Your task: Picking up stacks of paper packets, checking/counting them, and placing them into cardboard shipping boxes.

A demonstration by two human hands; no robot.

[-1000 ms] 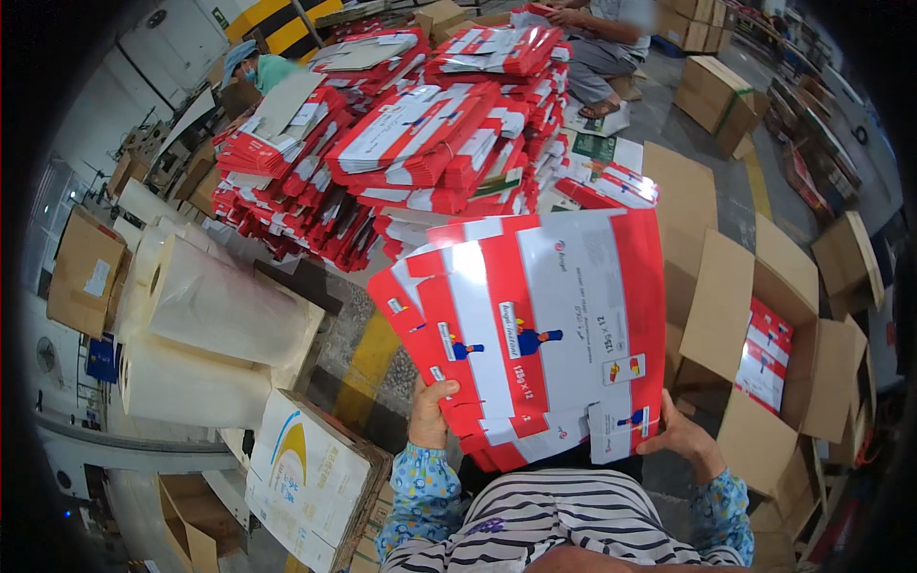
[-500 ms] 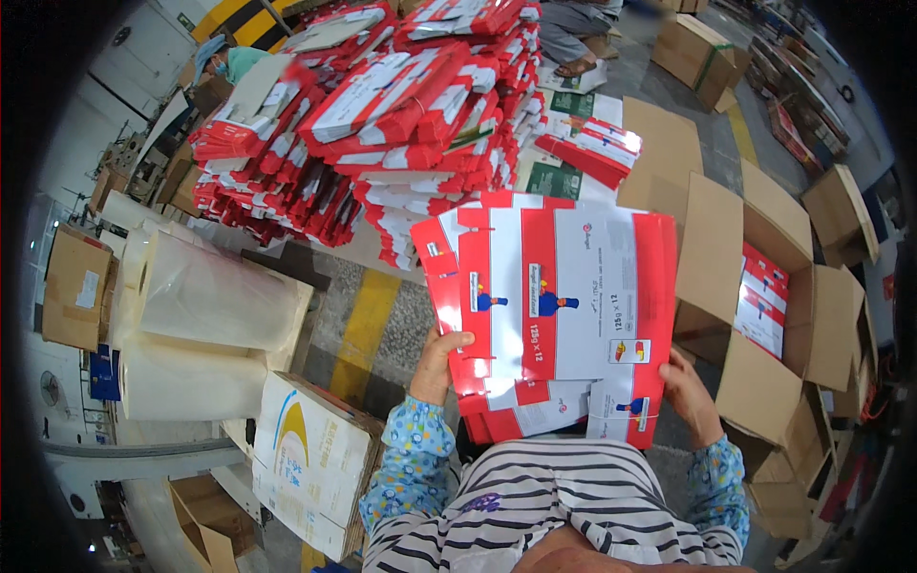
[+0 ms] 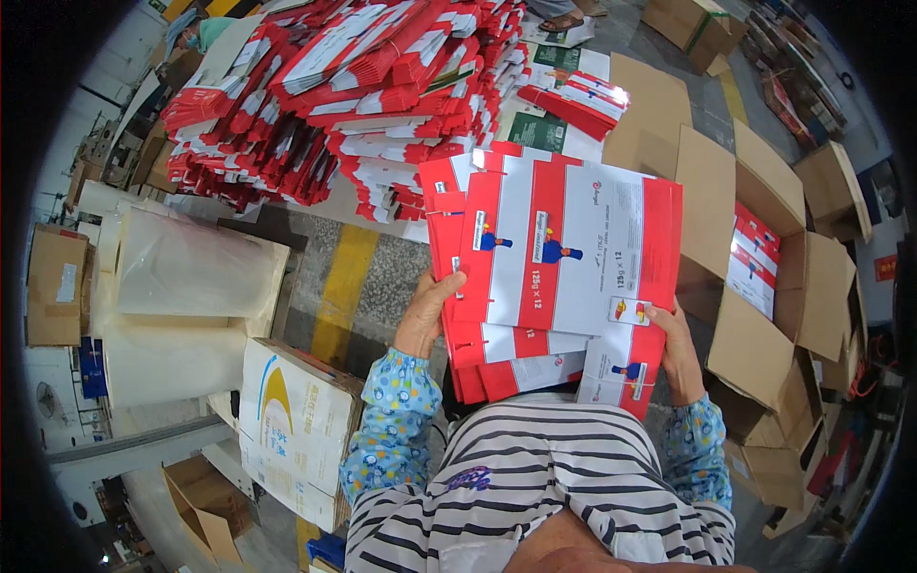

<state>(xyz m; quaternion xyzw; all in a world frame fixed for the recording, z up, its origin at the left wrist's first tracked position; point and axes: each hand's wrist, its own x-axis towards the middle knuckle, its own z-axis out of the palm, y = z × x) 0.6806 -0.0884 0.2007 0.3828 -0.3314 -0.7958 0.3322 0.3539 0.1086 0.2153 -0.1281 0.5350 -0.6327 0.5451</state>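
A stack of flat red, white and grey printed cartons [image 3: 573,215] lies before my body, its sheets slightly fanned. Gripping its left edge, my left hand [image 3: 425,310] is closed with the thumb on top. My right hand [image 3: 676,349] holds the lower right edge, its thumb on the printed face and its other fingers hidden beneath. Below the top sheet, more carton layers stick out toward my striped shirt.
Tall piles of similar flat cartons [image 3: 382,105] stand ahead. To the right is an open cardboard box [image 3: 812,306] holding red-and-white packs. Large film-wrapped rolls [image 3: 181,267] and a white carton stack [image 3: 287,420] are at left. Another person [image 3: 215,31] is at far left.
Both hands have raised the stack a little away from my body, and its left-side sheets are more fanned. My right thumb has come onto the top face. The whole view has shifted slightly.
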